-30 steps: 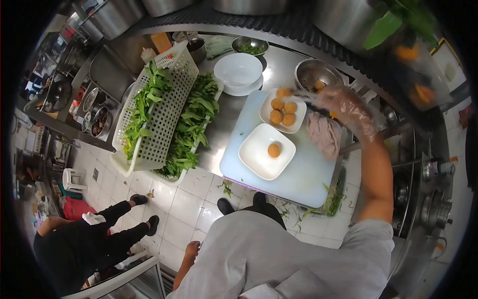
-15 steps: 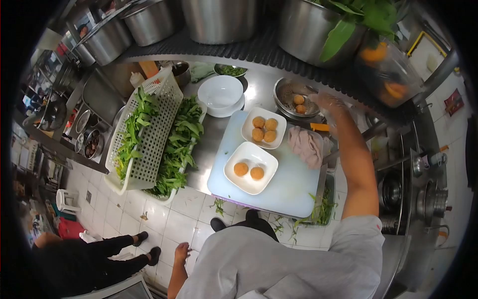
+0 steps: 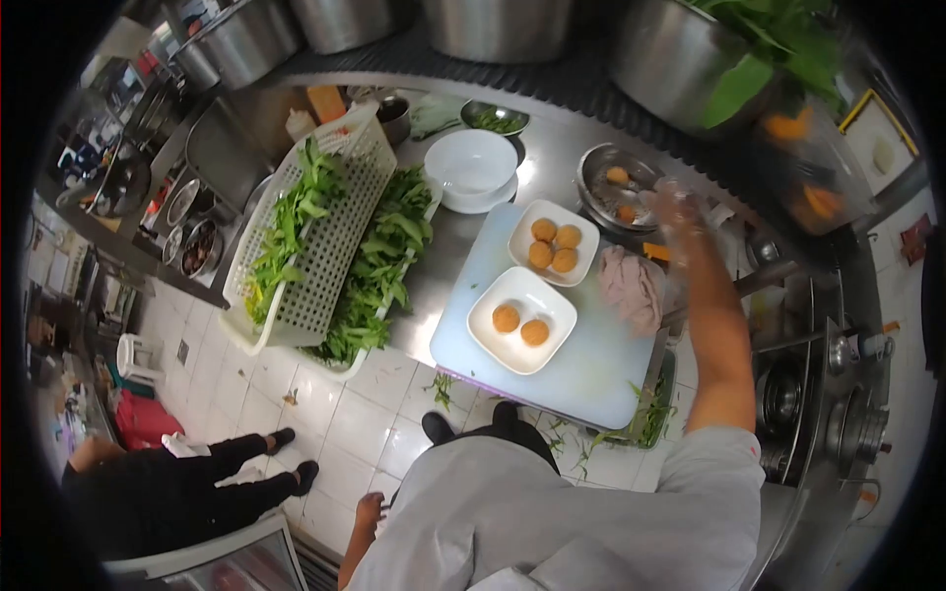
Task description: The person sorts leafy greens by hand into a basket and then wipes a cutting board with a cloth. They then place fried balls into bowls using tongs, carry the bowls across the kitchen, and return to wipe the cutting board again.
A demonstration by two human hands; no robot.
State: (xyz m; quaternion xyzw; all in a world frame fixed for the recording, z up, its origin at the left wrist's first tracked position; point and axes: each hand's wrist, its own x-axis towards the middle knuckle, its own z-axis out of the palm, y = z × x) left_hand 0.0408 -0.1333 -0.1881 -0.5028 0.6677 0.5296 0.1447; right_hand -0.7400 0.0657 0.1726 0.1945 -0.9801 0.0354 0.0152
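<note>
My right hand (image 3: 676, 209), in a clear plastic glove, is at the right rim of a steel bowl (image 3: 597, 202) with two brown balls in it; its fingers are blurred. My left hand (image 3: 371, 508) hangs low at my left side, its fingers curled and partly hidden. On the pale cutting board (image 3: 611, 389) stand two white square dishes. The rear dish (image 3: 583, 275) holds several brown balls, and the front dish (image 3: 522, 359) holds two. A crumpled pink cloth (image 3: 632, 286) lies right of them.
White bowls (image 3: 471, 164) stand behind the board. Leafy greens (image 3: 376, 276) and a perforated basket (image 3: 325, 236) are on the left. A shelf with steel pots (image 3: 498, 28) overhangs the back. A person in black (image 3: 163, 502) is at lower left.
The view has shifted, moving the counter items rightward in frame. The two balls in the steel bowl now lie farther apart. My right hand stays by that bowl.
</note>
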